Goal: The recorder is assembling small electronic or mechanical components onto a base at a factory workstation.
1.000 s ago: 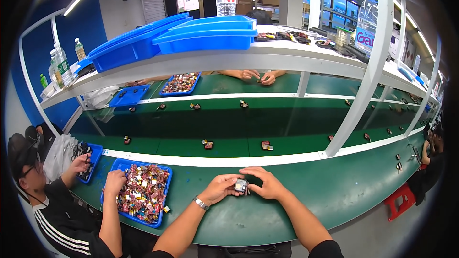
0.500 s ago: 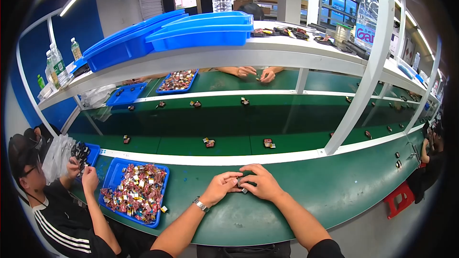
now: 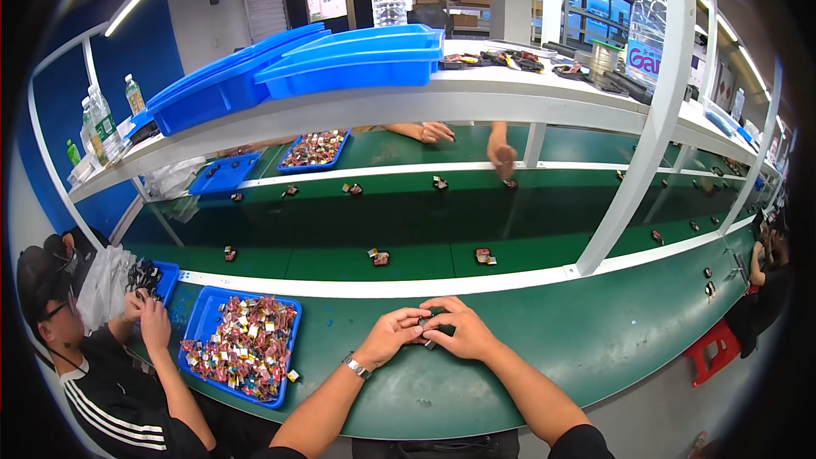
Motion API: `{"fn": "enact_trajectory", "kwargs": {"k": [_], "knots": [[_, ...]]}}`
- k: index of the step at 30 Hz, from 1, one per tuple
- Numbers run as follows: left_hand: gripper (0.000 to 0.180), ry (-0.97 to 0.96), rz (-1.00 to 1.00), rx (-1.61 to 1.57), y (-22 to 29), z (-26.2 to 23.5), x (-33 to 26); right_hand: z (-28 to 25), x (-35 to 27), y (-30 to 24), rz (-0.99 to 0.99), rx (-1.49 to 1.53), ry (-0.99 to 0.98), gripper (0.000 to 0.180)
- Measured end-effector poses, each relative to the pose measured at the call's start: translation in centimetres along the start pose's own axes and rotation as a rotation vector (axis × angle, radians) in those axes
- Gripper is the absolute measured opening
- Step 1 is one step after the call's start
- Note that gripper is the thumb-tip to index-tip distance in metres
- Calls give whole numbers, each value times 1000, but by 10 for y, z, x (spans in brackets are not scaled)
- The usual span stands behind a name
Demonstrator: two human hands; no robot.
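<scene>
My left hand point(image 3: 393, 336) and my right hand point(image 3: 463, 329) meet on the green bench top point(image 3: 595, 348), fingers curled together around a small dark part point(image 3: 427, 326) that is mostly hidden between them. A watch sits on my left wrist. To my left lies a blue tray point(image 3: 200, 327) full of small red, gold and silver pieces point(image 3: 246, 348).
A person in a black striped shirt point(image 3: 110, 391) works at my left beside another small blue tray point(image 3: 166, 276). Small assembled parts point(image 3: 378, 257) ride the green conveyor beyond. Another person's hands point(image 3: 501, 153) reach in across the belt. Blue bins point(image 3: 357, 55) sit on the white shelf.
My hands have lowered to the bench and closed over the small part, which showed between them a second ago. The person at my left drew a hand back from the tray.
</scene>
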State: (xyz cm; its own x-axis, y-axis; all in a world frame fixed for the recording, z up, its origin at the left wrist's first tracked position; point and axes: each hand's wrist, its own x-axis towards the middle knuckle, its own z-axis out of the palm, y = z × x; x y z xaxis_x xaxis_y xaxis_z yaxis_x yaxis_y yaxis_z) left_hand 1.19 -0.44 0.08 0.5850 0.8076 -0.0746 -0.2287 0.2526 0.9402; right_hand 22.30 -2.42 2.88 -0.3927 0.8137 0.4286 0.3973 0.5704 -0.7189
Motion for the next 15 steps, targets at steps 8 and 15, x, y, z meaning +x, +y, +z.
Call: {"fn": "enact_trajectory", "kwargs": {"k": [8, 15], "knots": [[34, 21, 23, -95, -2, 0, -1, 8, -4, -4, 53, -48, 119, 13], [34, 10, 53, -126, -8, -6, 2, 18, -4, -5, -5, -72, 169, 14]]}}
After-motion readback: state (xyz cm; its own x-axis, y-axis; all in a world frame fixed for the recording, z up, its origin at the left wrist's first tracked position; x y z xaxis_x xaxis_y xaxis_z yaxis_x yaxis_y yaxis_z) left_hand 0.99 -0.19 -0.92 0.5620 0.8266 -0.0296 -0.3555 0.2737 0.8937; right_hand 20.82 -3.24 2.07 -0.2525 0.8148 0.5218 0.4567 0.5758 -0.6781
